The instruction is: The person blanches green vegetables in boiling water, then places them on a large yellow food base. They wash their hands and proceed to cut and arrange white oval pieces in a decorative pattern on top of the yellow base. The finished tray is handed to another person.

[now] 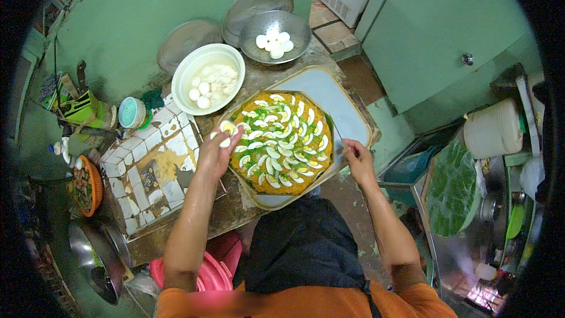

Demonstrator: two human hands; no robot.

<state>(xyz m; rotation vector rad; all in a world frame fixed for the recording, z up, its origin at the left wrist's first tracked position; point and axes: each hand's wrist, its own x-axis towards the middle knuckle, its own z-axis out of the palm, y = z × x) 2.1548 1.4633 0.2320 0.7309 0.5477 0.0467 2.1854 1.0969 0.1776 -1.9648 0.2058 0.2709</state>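
Note:
My left hand (220,146) is closed around slices of boiled egg (228,126), with white and yolk showing, by the left edge of the food platter. Several egg slices and chopped greens cover the orange-yellow food (286,186) on this many-sided platter. Beneath it lies a pale blue tray (344,101) with a tan rim. At the platter's right side, my right hand (358,160) has its fingers pinched together; something thin and dark shows at the fingertips, too small to name. Behind the platter, a white basin (183,76) holds whole peeled eggs and shell bits in cloudy water.
A metal colander (301,35) with several peeled eggs stands at the back, near round metal lids (187,38). To the left are a tiled sink (132,200) and an orange basket (97,187). A pink tub (219,275) sits below; a metal rack (428,212) stands right.

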